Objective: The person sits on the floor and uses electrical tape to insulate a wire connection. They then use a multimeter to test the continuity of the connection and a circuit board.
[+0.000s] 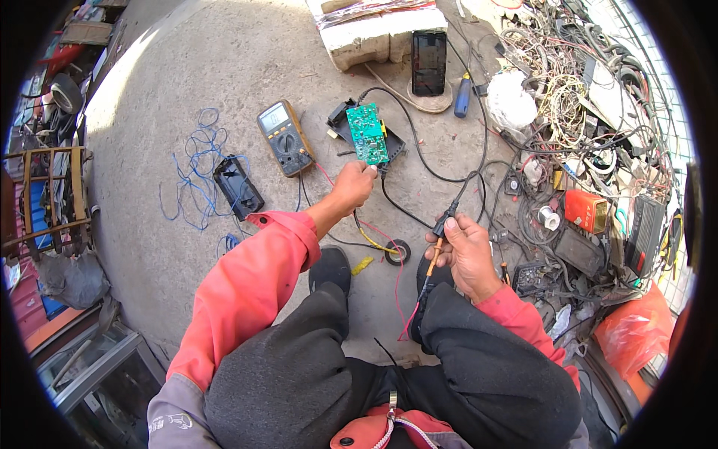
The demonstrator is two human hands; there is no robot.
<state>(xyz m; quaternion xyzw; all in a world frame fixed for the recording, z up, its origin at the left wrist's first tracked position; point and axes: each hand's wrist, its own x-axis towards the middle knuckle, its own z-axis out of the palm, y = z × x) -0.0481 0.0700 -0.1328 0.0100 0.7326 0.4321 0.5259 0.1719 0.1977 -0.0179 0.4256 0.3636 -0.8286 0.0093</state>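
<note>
My left hand is closed at the lower edge of a green circuit board, fingertips pressed to it. The board lies tilted over a black plastic casing with black cables running from it. To the right, the fingers of my right hand grip a black cable connector together with an orange test probe whose tip end meets it. A multimeter with an orange-edged body lies left of the board, its display lit. A thin red lead runs from it towards the probe.
A black casing half and tangled blue wire lie at left. A tape roll sits between my shoes. Beyond are a phone, a blue-handled screwdriver and a white foam block. Scrap cables heap at right.
</note>
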